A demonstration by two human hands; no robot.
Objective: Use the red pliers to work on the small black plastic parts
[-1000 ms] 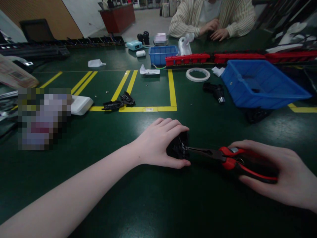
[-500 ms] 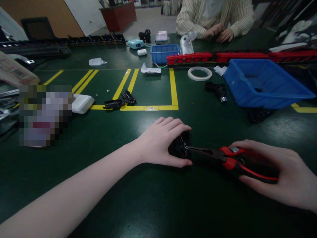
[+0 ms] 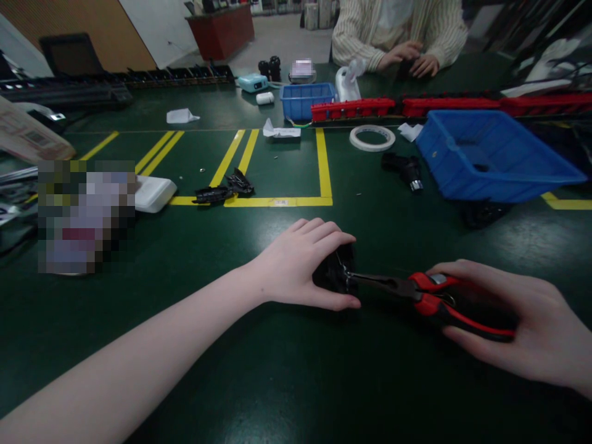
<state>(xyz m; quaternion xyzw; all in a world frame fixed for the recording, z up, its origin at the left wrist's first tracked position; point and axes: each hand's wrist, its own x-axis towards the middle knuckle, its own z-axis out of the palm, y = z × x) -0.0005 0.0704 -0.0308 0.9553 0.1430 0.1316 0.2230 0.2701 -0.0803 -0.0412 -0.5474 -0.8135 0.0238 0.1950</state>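
Black plastic part (image 3: 332, 275) sits on the green table (image 3: 277, 370), pinned under the curled left hand (image 3: 300, 266), likely to steady it against the red-handled pliers (image 3: 419, 293) gripped in the right hand (image 3: 513, 324) (tips at the part). Beyond lie 2 blue bins (image 3: 490, 179).

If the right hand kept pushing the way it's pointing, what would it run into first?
The right hand points left along its red-handled pliers, whose tip seems to touch the black plastic part. That part comes first, with the left hand gripping it right behind.
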